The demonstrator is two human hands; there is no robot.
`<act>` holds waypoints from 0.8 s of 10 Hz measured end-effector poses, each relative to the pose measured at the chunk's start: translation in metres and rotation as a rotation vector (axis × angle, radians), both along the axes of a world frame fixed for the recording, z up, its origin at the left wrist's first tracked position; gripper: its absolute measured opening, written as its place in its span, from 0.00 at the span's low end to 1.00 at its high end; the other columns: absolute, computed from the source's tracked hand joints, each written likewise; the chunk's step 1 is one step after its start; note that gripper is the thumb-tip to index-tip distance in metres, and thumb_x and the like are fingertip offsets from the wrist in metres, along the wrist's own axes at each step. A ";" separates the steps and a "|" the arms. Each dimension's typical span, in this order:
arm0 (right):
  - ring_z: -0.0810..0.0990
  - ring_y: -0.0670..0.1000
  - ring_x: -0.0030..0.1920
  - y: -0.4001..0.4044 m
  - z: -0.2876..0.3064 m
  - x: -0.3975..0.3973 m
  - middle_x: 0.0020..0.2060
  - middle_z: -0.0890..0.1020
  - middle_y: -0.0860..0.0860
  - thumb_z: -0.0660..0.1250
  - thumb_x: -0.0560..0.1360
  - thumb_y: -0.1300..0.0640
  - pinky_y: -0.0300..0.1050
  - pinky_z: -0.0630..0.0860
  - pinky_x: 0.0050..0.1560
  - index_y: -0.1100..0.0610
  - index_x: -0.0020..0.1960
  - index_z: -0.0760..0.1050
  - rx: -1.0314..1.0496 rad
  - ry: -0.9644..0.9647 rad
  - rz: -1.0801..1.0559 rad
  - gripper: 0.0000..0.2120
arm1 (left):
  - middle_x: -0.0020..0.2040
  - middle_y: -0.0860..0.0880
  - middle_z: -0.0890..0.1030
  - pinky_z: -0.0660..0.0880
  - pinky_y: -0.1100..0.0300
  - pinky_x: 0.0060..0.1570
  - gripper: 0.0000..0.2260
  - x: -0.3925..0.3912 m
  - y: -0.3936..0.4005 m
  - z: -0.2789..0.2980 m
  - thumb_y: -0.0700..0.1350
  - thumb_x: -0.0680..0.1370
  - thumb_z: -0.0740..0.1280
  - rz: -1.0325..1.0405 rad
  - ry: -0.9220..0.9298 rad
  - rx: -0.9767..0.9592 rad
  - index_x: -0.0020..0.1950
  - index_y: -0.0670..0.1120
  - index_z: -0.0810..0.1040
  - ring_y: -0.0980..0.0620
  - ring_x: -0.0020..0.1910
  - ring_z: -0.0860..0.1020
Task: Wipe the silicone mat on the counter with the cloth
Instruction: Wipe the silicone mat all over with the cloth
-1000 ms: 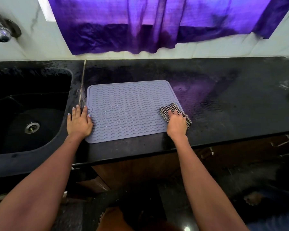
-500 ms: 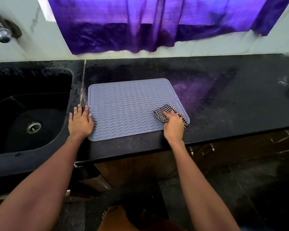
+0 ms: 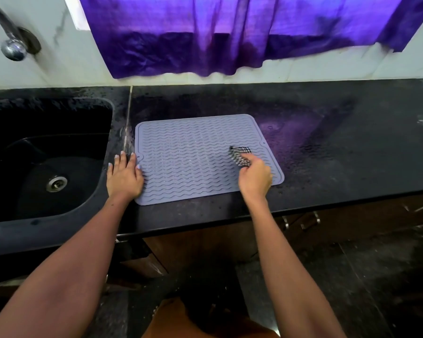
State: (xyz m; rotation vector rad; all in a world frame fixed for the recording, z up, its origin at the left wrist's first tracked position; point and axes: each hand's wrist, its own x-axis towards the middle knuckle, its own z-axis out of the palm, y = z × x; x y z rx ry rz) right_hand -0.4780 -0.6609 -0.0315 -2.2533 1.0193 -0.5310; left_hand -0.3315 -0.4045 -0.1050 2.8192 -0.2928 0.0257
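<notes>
Grey silicone mat [image 3: 195,157] on counter [image 3: 327,147]; left hand [image 3: 123,176] flat on left edge; right hand [image 3: 254,178] grip holding cloth [image 3: 241,154].

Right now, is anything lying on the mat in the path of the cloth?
Nothing visible does. The right hand holds the checked cloth on the silicone mat; only the left hand rests at the mat's left edge.
</notes>
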 end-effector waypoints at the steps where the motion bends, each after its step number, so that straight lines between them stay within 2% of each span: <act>1: 0.79 0.56 0.56 0.033 -0.018 -0.008 0.54 0.83 0.54 0.67 0.71 0.65 0.48 0.72 0.61 0.50 0.59 0.79 -0.127 0.043 0.198 0.19 | 0.78 0.41 0.54 0.44 0.49 0.76 0.23 -0.001 0.000 0.001 0.48 0.82 0.49 -0.001 0.004 -0.003 0.77 0.44 0.56 0.44 0.77 0.50; 2: 0.69 0.54 0.69 0.037 -0.043 -0.015 0.65 0.75 0.52 0.66 0.72 0.63 0.49 0.59 0.73 0.53 0.64 0.75 -0.262 0.201 0.351 0.21 | 0.78 0.41 0.54 0.45 0.48 0.75 0.22 -0.002 -0.001 0.001 0.48 0.82 0.50 0.002 -0.014 -0.006 0.76 0.44 0.57 0.44 0.77 0.50; 3: 0.64 0.54 0.72 0.031 -0.050 -0.018 0.69 0.71 0.52 0.64 0.72 0.66 0.48 0.53 0.75 0.53 0.66 0.74 -0.306 0.232 0.405 0.24 | 0.78 0.41 0.54 0.45 0.48 0.75 0.22 -0.001 -0.002 0.000 0.47 0.82 0.50 0.007 -0.012 0.000 0.76 0.44 0.57 0.44 0.77 0.50; 4: 0.70 0.55 0.68 0.031 -0.041 -0.017 0.66 0.75 0.53 0.64 0.73 0.64 0.49 0.62 0.71 0.52 0.63 0.76 -0.321 0.270 0.401 0.20 | 0.78 0.41 0.54 0.45 0.49 0.75 0.23 -0.001 -0.002 0.000 0.48 0.82 0.50 0.008 -0.011 0.001 0.77 0.44 0.57 0.44 0.77 0.50; 5: 0.78 0.60 0.57 0.029 -0.013 0.003 0.55 0.81 0.57 0.63 0.76 0.58 0.51 0.74 0.56 0.53 0.57 0.79 -0.207 0.337 0.263 0.12 | 0.78 0.41 0.53 0.44 0.49 0.76 0.23 0.001 -0.001 0.001 0.48 0.82 0.49 0.002 0.010 0.006 0.77 0.44 0.56 0.44 0.77 0.50; 6: 0.77 0.61 0.57 0.029 0.008 0.020 0.55 0.80 0.59 0.62 0.76 0.55 0.50 0.74 0.55 0.55 0.56 0.79 -0.019 0.269 0.148 0.12 | 0.78 0.41 0.53 0.44 0.49 0.75 0.23 0.002 0.002 0.002 0.48 0.82 0.50 -0.022 0.039 -0.001 0.77 0.44 0.55 0.44 0.78 0.49; 7: 0.79 0.59 0.53 0.055 0.004 0.015 0.51 0.82 0.56 0.64 0.75 0.59 0.51 0.75 0.54 0.48 0.56 0.80 -0.015 0.191 0.309 0.13 | 0.78 0.42 0.52 0.44 0.49 0.76 0.23 0.004 0.008 0.002 0.49 0.82 0.49 -0.062 0.053 0.016 0.77 0.44 0.54 0.45 0.78 0.49; 8: 0.80 0.56 0.55 0.079 -0.018 0.006 0.53 0.83 0.54 0.66 0.72 0.64 0.50 0.76 0.58 0.49 0.57 0.80 -0.130 0.212 0.530 0.17 | 0.78 0.42 0.52 0.45 0.50 0.76 0.23 0.004 0.014 0.003 0.49 0.83 0.49 -0.101 0.055 0.020 0.77 0.44 0.54 0.45 0.78 0.49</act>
